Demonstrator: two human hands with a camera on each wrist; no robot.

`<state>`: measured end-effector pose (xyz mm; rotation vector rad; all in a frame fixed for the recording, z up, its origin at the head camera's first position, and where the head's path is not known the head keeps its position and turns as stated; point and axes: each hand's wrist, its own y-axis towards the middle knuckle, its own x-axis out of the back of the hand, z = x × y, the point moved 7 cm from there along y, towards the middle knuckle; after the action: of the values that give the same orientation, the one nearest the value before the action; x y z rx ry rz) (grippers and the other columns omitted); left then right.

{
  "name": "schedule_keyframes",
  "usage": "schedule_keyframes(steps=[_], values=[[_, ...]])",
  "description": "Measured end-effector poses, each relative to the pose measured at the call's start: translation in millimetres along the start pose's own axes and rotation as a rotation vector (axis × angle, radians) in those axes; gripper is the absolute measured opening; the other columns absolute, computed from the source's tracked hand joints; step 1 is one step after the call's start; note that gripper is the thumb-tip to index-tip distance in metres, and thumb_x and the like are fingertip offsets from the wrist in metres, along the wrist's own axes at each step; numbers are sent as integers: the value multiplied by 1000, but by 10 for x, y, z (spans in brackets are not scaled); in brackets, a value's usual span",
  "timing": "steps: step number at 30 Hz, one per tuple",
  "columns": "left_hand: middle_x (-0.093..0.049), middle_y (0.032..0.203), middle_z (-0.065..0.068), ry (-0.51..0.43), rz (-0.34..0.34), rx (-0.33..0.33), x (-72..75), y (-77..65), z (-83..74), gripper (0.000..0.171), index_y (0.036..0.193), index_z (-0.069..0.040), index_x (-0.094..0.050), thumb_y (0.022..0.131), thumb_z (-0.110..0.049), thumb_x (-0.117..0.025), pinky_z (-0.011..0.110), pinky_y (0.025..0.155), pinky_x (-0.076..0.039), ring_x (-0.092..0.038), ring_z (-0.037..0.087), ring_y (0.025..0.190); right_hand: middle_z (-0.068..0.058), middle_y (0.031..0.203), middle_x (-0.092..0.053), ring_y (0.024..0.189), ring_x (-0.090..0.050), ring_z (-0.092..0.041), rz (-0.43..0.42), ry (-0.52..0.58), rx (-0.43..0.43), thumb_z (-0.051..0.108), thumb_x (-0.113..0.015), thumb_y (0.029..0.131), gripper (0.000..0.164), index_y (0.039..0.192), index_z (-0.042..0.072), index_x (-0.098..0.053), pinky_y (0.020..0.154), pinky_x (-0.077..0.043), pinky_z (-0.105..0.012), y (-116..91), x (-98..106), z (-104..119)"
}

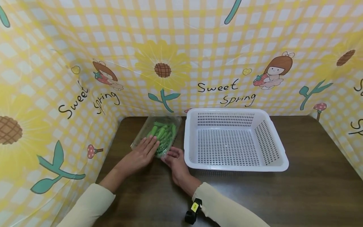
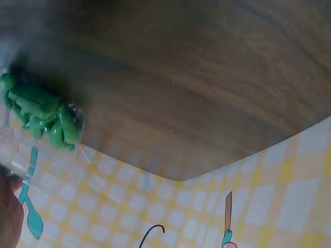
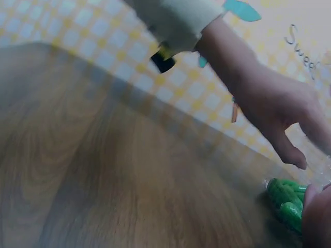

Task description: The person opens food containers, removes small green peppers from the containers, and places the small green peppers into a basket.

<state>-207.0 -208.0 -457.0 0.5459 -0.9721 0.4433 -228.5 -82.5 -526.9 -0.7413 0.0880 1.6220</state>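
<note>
A clear plastic bag of slim green vegetables, which look like peppers, lies on the table at the left of the basket. My left hand rests on the bag's near left part with its fingers straight. At the near right corner, the thumb and fingers of my right hand pinch the plastic. The left wrist view catches the vegetables and part of a hand at its edge. In the right wrist view the left hand reaches over the bag, thumb pointing down.
A white perforated plastic basket stands just right of the bag and my right hand, with nothing in it. Dark wood-grain tabletop extends in front and to the right. Yellow checked cloth surrounds the table's back and sides.
</note>
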Motion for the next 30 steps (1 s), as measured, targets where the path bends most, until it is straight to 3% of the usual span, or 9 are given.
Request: schedule_keyframes(steps=[2,5,10,16,20,23,26,28,30], values=[[-37,145,31,49,14,-9,-7,-1,-27,50,138,9,-41,99,7,-10,50,107,-39,-40,40,135,-16,120,-48,102,-58,-20,16,20,-19,-5,-56,87,51,134,-1,-37,95,-51,-31,-5,-4,0],[-40,143,31,96,-3,-8,-10,-1,-49,48,136,10,-43,97,8,-16,49,106,-40,-42,41,134,-15,118,-50,102,-59,-20,19,33,-26,-6,-57,87,48,132,-2,-39,95,-51,-32,-2,3,-1],[-46,139,30,159,-19,1,-24,-7,-72,56,134,10,-46,100,9,-2,48,104,-42,-45,40,131,-14,114,-51,97,-59,-18,3,25,1,-4,-58,87,47,131,-4,-41,92,-53,-31,-11,-6,12],[-48,138,29,201,-18,-9,-20,-6,-96,58,134,10,-47,100,8,1,46,104,-43,-47,39,130,-12,108,-54,87,-60,-14,-60,-14,39,-5,-61,84,46,127,-4,-46,84,-54,-27,-40,-6,14],[-50,134,32,134,-141,40,85,5,-29,51,130,14,-48,104,-4,-7,46,101,-46,-51,40,126,-15,112,-54,86,-59,-13,-93,-37,49,-4,-61,83,46,127,-4,-47,83,-54,-26,-48,17,13],[-49,134,33,-48,-322,192,235,-32,146,45,129,17,-47,103,-12,-24,47,96,-49,-53,42,123,-15,115,-53,88,-58,-13,-100,-24,67,-3,-60,84,45,128,-4,-46,85,-52,-25,-59,38,23],[-49,136,30,-264,-472,424,344,-143,370,47,137,12,-42,97,-12,-42,42,82,-55,-59,42,114,-14,117,-53,91,-58,-12,-112,-8,86,-2,-59,85,43,127,-3,-47,88,-51,-26,-87,65,36],[-56,130,27,-382,-511,621,373,-248,507,51,142,4,-40,94,-10,-49,35,65,-58,-68,34,89,-14,117,-54,93,-58,-12,-124,-8,94,-1,-59,86,42,126,-3,-48,88,-50,-26,-108,87,40],[-64,109,22,-487,-526,830,377,-376,615,53,144,-4,-40,94,-9,-53,26,51,-51,-62,22,66,-14,116,-55,94,-58,-12,-138,-6,98,0,-60,86,40,124,-3,-50,88,-50,-26,-130,105,36]])
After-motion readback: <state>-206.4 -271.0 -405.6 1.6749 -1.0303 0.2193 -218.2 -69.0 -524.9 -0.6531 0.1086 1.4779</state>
